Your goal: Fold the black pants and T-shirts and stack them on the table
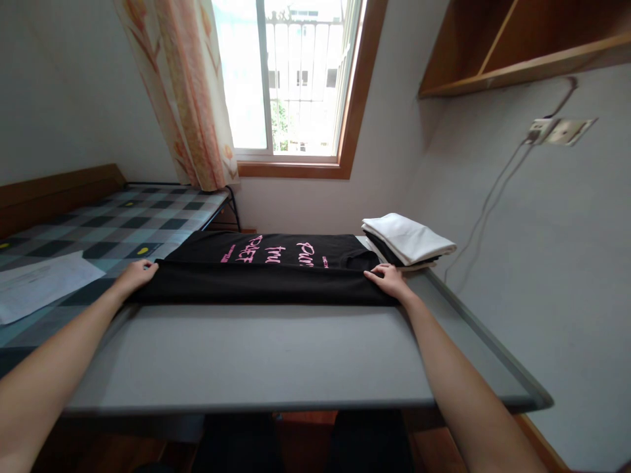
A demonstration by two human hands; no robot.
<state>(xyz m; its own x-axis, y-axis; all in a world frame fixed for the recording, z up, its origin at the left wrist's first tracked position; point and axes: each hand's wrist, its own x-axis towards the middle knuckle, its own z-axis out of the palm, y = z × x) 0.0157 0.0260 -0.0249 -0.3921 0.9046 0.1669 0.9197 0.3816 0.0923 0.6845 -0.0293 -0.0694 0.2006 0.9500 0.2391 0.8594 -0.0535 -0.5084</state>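
Note:
A black T-shirt (266, 286) with pink lettering lies sideways across the grey table (276, 358), its collar at the right. The near side is folded over in a long strip that covers part of the print. My left hand (137, 276) pinches the strip's left end, at the hem. At the other end, close to the collar, my right hand (389, 281) grips the folded edge between thumb and fingers. Just beyond my right hand sits a stack of folded clothes (409, 240), white on top with black beneath.
A bed with a checked cover (167, 203) adjoins the table's left side, and papers (44, 286) lie on it. Behind are a curtain (192, 98) and a window (300, 85). At right, a cable (486, 197) hangs from a wall socket (542, 131) under a wooden shelf (522, 62).

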